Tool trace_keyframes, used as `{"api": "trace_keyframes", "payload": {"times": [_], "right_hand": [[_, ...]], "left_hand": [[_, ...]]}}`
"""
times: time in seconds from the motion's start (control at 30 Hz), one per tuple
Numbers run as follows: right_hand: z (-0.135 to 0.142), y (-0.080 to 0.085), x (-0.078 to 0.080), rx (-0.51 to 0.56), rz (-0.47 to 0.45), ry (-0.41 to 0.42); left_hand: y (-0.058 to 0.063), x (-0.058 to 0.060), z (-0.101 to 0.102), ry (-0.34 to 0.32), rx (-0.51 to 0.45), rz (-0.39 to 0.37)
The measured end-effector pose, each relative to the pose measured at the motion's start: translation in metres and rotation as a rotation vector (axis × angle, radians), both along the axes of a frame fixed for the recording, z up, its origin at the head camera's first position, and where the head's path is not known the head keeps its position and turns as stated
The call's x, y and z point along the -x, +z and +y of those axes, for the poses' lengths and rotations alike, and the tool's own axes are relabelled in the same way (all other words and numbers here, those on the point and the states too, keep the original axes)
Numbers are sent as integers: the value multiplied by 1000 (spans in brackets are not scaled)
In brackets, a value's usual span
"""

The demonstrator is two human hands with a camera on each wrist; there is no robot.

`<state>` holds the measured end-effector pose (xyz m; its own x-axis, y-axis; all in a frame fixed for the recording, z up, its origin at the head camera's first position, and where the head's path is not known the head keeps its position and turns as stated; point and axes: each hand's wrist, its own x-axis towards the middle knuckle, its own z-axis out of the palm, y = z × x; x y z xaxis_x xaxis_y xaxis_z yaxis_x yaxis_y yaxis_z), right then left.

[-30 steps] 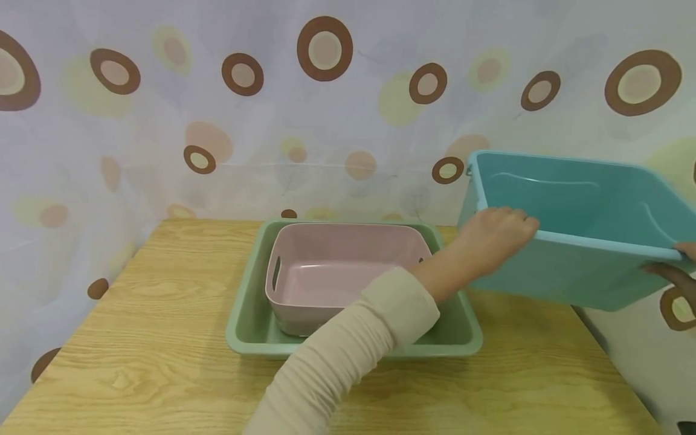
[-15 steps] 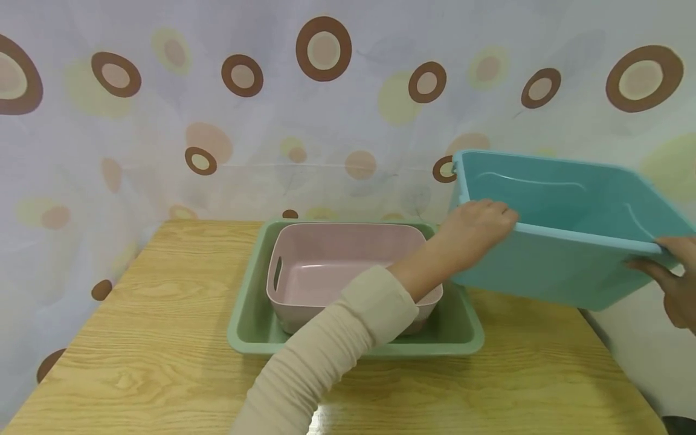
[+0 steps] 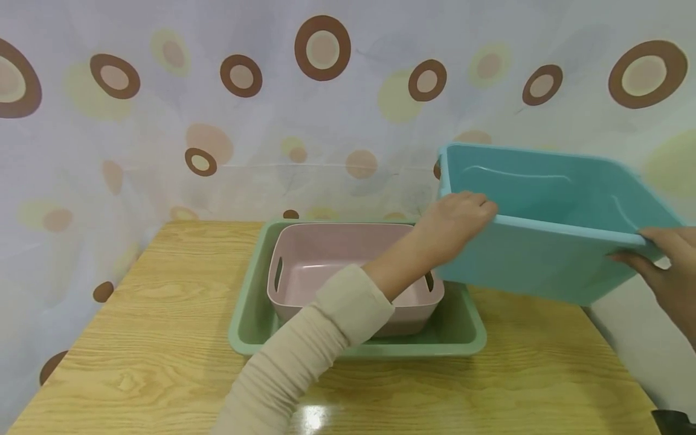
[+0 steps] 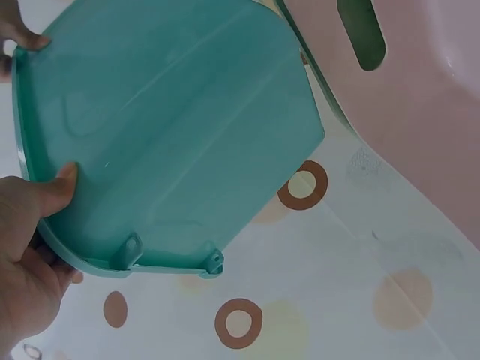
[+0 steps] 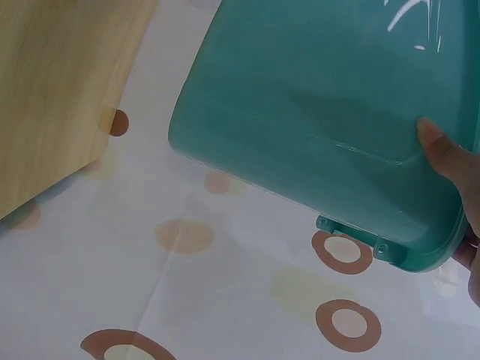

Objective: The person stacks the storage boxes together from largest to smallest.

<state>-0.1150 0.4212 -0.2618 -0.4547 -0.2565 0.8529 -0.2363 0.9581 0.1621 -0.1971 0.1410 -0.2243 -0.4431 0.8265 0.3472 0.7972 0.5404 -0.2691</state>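
A light-blue plastic storage bin (image 3: 549,260) is held in the air, slightly tilted, over the right part of the table. My left hand (image 3: 451,223) grips its near rim by the left corner. At the right end of that rim, my right hand (image 3: 674,260) pinches the edge between thumb and fingers. In the left wrist view the left hand (image 4: 30,255) has its thumb on the bin's wall (image 4: 172,135); the right wrist view shows the right hand (image 5: 461,180) likewise. Just left of the bin, a pink basket (image 3: 321,284) with handle slots stands inside a green basin (image 3: 247,326).
The basin stands on a wood-grain table (image 3: 136,314). Behind and beside the table hangs a white sheet (image 3: 348,133) with brown and pastel circles. A dark object (image 3: 674,422) shows at the lower right corner. My left forearm crosses over the pink basket and the basin.
Both hands have carried the blue bin to the left and a little upward, bringing it over the basin's right edge. More of the right hand has come into view. Basket and basin stay put.
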Motion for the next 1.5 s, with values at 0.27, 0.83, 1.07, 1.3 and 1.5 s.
{"api": "trace_keyframes", "payload": {"times": [0.27,0.83,1.07,1.3,1.5], "right_hand": [[-20,-1,7,-51,74,24],[-58,2,14,-54,58,69],[-75,0,23,-21,70,103],[-91,-7,32,1,97,162],[-103,-13,43,46,125,229]], "left_hand": [[4,0,-21,28,-9,-23],[-1,-2,-70,-10,-128,35],[-7,1,-90,-24,-175,59],[-10,3,-107,-30,-199,45],[-16,5,-121,4,-226,35]]}}
